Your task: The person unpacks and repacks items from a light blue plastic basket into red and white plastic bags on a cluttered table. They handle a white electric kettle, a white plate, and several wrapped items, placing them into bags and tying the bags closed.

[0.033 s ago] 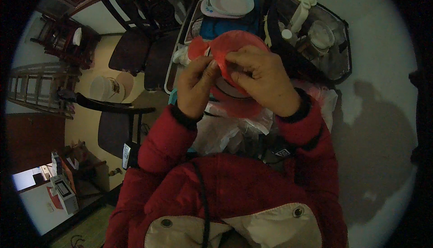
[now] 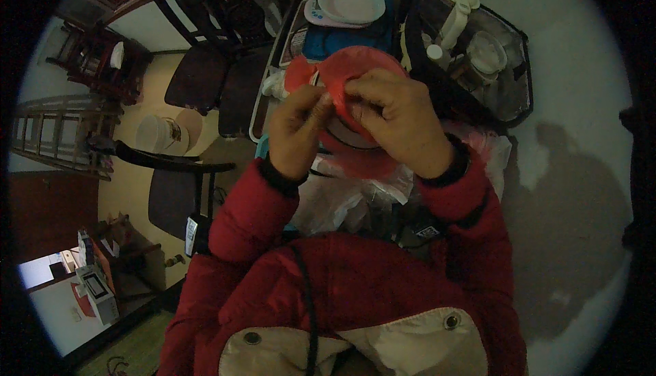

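A thin red plastic bag (image 2: 356,60) is held up in front of my chest, with a dark curved line showing through its lower part. My left hand (image 2: 296,126) pinches the bag's bunched edge between thumb and fingers. On the other side, my right hand (image 2: 403,113) grips the same gathered plastic, its fingertips close to my left ones. A loose red flap juts out beyond my left fingers. What the bag contains is hidden. Below my hands lie crumpled clear and whitish plastic bags (image 2: 328,202).
Beyond the bag, a white kitchen scale with a shallow tray (image 2: 350,3) rests on a blue item (image 2: 321,42). An open dark case (image 2: 516,92) at the right holds white containers. Dark wooden chairs (image 2: 195,82) and a white bucket (image 2: 156,134) stand at left.
My fingers have shifted slightly on the gathered red plastic, and my right thumb and fingertips sit a little differently. The surroundings look the same.
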Action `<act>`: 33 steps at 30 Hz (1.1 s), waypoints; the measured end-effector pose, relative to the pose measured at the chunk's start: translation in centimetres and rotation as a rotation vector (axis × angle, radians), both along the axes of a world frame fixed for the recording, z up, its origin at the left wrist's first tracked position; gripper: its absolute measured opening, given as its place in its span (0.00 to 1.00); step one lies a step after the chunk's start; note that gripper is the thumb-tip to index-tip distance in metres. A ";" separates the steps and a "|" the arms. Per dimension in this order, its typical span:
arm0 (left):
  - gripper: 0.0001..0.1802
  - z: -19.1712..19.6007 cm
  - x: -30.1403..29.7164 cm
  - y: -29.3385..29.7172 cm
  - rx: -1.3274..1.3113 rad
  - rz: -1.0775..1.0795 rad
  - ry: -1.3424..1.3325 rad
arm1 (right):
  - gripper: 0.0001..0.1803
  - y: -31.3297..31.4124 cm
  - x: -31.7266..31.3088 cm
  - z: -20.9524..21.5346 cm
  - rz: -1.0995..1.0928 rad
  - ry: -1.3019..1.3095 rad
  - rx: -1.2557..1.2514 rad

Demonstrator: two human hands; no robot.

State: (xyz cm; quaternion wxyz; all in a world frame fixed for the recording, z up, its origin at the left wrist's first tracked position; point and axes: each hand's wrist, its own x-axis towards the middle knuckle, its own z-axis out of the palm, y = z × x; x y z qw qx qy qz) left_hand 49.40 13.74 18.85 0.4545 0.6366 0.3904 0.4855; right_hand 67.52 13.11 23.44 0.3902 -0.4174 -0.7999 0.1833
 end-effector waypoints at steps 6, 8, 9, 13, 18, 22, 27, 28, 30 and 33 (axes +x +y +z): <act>0.12 0.1 -0.1 -0.3 -0.048 -0.060 -0.010 | 0.09 -0.6 -0.5 1.6 -0.056 -0.238 0.233; 0.12 0.2 0.0 -0.4 -0.042 -0.049 -0.082 | 0.08 -0.8 -0.9 2.3 -0.105 -0.335 0.251; 0.13 0.3 0.0 -0.4 -0.019 -0.022 -0.135 | 0.07 -0.7 -1.1 2.6 -0.106 -0.332 0.288; 0.21 0.5 -0.4 -0.4 0.527 0.240 0.194 | 0.05 -0.4 -2.3 3.6 -0.093 -0.365 0.337; 0.20 0.1 -1.0 -1.3 0.484 0.253 0.234 | 0.05 -0.2 -3.9 4.1 0.019 -0.394 0.348; 0.17 -0.8 -1.7 -1.0 0.390 0.273 0.280 | 0.05 -0.3 -4.2 4.5 0.023 -0.376 0.293; 0.14 -2.7 -2.0 -0.2 0.360 0.308 0.248 | 0.06 0.0 -4.3 4.0 0.065 -0.310 0.189; 0.13 -3.0 -1.9 -0.4 0.371 0.339 0.249 | 0.07 0.0 -4.4 3.9 0.105 -0.302 0.190; 0.12 -3.5 -1.8 -0.4 0.398 0.345 0.185 | 0.06 0.3 -4.9 3.5 0.146 -0.304 0.219; 0.10 -3.8 -1.8 -0.3 0.294 0.287 0.021 | 0.06 2.2 -5.8 3.1 0.137 -0.329 0.276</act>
